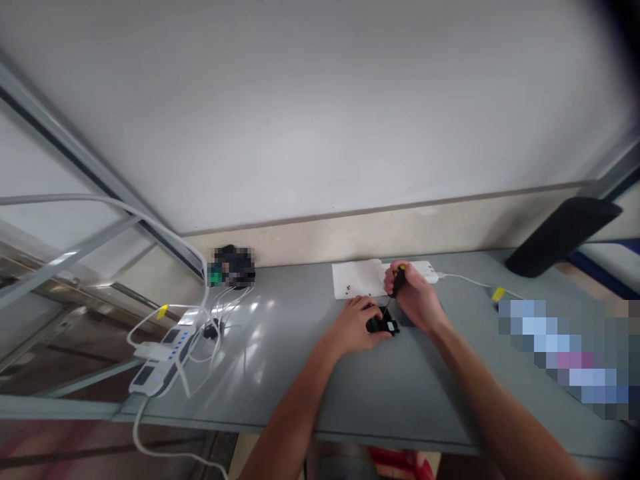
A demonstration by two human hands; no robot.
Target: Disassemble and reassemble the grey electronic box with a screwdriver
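Note:
A small black device (pixel 387 325) with a white label lies on the grey tabletop. My left hand (pixel 359 323) grips it from the left side, fingers over its far edge and thumb at the near edge. In my right hand (pixel 411 293) is a screwdriver (pixel 399 281) with a black and yellow handle, held in closed fingers. Its thin shaft slants down to the device; whether the tip sits on a screw is too small to tell. Just behind, a white sheet (pixel 350 277) carries several tiny dark pieces, perhaps screws.
A white power strip (pixel 424 271) with a cable lies behind my right hand. At the left stands another power strip (pixel 163 360) with tangled white cables. A black cylinder (pixel 563 237) leans at the back right. The grey table (pixel 280 387) ends in front of me.

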